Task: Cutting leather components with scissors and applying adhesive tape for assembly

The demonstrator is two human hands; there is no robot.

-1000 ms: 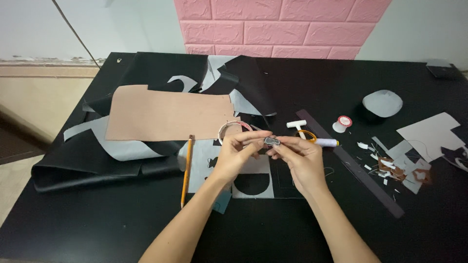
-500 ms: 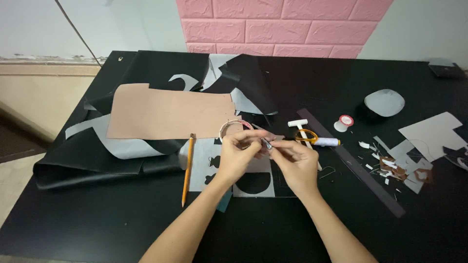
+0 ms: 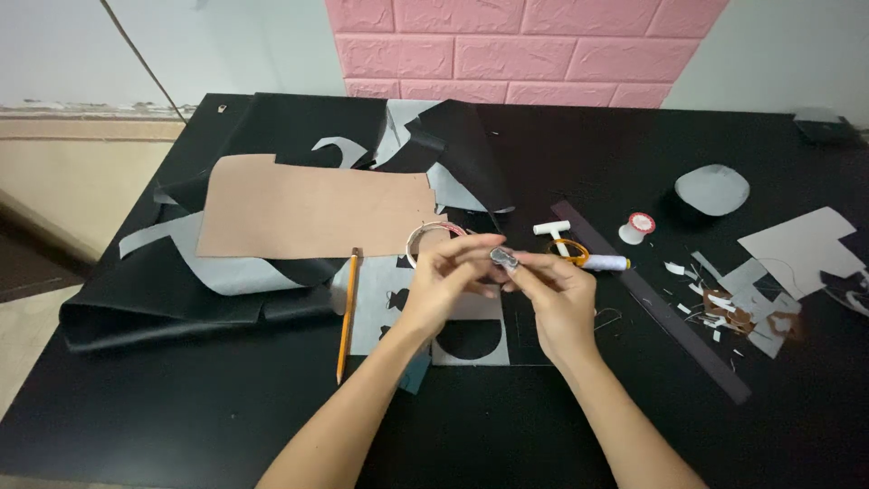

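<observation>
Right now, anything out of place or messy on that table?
Small paper scraps lie scattered at the right by the black ruler. Black sheets at the left are rumpled and overlapping. Both hands pinch a small grey piece; nothing looks damaged.

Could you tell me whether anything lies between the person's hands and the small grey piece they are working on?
Nothing visible does: the small grey piece is pinched directly between the fingertips of the left hand and the right hand, above the table.
</observation>
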